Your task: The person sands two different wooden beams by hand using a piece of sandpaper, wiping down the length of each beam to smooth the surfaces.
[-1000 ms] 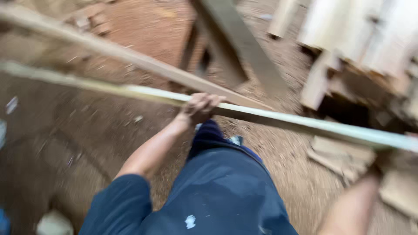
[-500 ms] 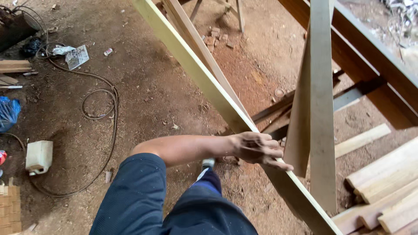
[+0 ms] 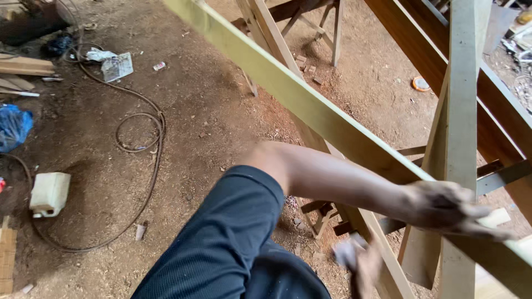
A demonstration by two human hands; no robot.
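Observation:
A long pale wooden plank point(image 3: 310, 105) runs diagonally from the top left to the bottom right. My left hand point(image 3: 449, 210) lies flat on its lower end, fingers stretched out across the top face, with my dark-sleeved arm reaching over to it. A second upright board point(image 3: 463, 99) stands just behind the hand. Low in the frame a blurred shape looks like my right hand point(image 3: 366, 271), with something small and pale point(image 3: 346, 254) at it. Its grip is too smeared to read.
Darker planks point(image 3: 421, 50) and a wooden trestle point(image 3: 327, 33) stand beyond the plank. On the sawdust floor lie a looping cable point(image 3: 138, 133), a white plastic can point(image 3: 50, 191), a blue bag point(image 3: 14, 127), scraps of paper point(image 3: 116, 66) and an orange ring point(image 3: 421, 84).
The view has swung over the floor. My left hand went from gripping the plank a second ago to lying flat on it, and has slid further right along it.

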